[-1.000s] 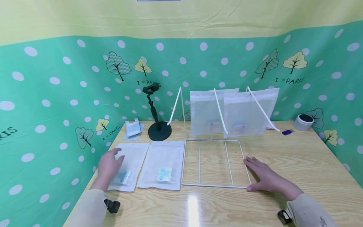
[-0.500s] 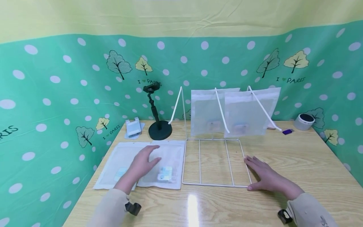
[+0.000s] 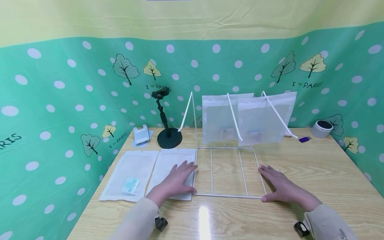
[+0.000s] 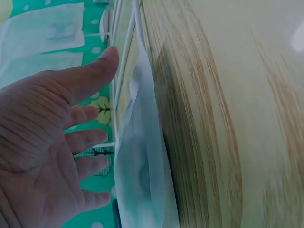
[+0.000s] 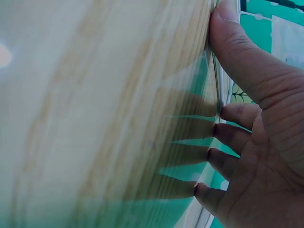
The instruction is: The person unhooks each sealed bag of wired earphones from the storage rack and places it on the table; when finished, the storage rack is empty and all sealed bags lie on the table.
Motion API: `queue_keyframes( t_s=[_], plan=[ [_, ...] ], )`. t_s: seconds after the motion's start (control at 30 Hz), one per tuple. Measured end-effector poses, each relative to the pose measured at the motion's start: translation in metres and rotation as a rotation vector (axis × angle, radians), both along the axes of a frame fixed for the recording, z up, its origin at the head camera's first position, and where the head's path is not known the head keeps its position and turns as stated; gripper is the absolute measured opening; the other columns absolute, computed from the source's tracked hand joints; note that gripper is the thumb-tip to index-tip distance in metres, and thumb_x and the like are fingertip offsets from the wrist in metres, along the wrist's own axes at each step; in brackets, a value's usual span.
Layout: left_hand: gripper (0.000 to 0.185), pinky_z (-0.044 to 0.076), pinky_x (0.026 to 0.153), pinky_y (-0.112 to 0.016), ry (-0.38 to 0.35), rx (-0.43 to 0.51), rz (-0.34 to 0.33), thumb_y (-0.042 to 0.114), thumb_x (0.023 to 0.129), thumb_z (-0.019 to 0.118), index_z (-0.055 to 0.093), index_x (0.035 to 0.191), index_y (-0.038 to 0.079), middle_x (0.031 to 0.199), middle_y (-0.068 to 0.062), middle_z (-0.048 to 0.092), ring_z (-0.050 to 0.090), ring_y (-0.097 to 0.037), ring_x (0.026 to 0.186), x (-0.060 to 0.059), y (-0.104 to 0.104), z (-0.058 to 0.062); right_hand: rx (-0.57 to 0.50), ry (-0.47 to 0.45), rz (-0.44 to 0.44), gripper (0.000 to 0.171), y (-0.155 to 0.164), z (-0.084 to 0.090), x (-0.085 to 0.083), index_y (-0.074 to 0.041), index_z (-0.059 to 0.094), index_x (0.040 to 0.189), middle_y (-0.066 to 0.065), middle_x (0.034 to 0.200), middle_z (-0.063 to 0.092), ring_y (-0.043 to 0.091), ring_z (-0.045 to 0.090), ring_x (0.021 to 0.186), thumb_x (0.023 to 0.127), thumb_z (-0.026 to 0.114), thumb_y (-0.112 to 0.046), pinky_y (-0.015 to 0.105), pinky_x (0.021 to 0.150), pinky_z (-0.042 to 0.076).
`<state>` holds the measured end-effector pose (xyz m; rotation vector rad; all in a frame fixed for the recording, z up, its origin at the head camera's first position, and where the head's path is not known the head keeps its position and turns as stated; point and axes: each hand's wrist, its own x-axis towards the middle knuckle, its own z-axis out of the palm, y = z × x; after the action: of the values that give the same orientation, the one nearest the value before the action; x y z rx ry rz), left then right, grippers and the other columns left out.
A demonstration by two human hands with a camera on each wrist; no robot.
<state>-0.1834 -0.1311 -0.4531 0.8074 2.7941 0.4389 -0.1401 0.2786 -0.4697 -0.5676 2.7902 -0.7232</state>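
Observation:
A white wire rack stands on the wooden table, its flat base lying between my hands. My left hand lies flat with straight fingers on a clear pouch, its thumb against the rack's left rail. In the left wrist view the left hand is spread over this pouch. My right hand rests flat on the table, touching the rack's right rail; its fingertips press the wood. Two clear pouches hang from the rack's slanted prongs. Another pouch lies at the left.
A black phone stand and a small white holder stand at the back left. A tape roll and a small purple object sit at the back right. Green dotted cloth walls in the table.
My left hand has moved right, from the left pouch across to the right pouch and up against the rack's left rail. The right hand has not moved.

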Motion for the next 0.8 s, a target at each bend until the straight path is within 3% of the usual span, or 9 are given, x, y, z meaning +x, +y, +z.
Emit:
queue_keyframes(
  t_s=[0.3, 0.8],
  plan=[
    [0.091, 0.01, 0.113, -0.065, -0.057, -0.043, -0.013, 0.048, 0.074, 0.081, 0.04, 0.149, 0.015, 0.158, -0.008, 0.029, 0.014, -0.034, 0.147, -0.0016, 0.008, -0.0048, -0.005, 0.021, 0.011, 0.109, 0.0009, -0.0012, -0.0004, 0.006, 0.036, 0.146, 0.032, 0.151, 0.027, 0.056, 0.019, 0.136, 0.068, 0.079, -0.056, 0.072, 0.105, 0.017],
    [0.088, 0.009, 0.112, -0.066, -0.073, -0.05, -0.006, 0.044, 0.074, 0.083, 0.043, 0.147, 0.016, 0.158, -0.008, 0.029, 0.014, -0.032, 0.148, -0.0006, 0.0107, -0.0036, -0.016, 0.047, 0.011, 0.108, 0.0003, -0.0003, 0.0013, 0.007, 0.037, 0.144, 0.032, 0.15, 0.028, 0.057, 0.02, 0.135, 0.067, 0.081, -0.054, 0.072, 0.104, 0.018]
  ],
)
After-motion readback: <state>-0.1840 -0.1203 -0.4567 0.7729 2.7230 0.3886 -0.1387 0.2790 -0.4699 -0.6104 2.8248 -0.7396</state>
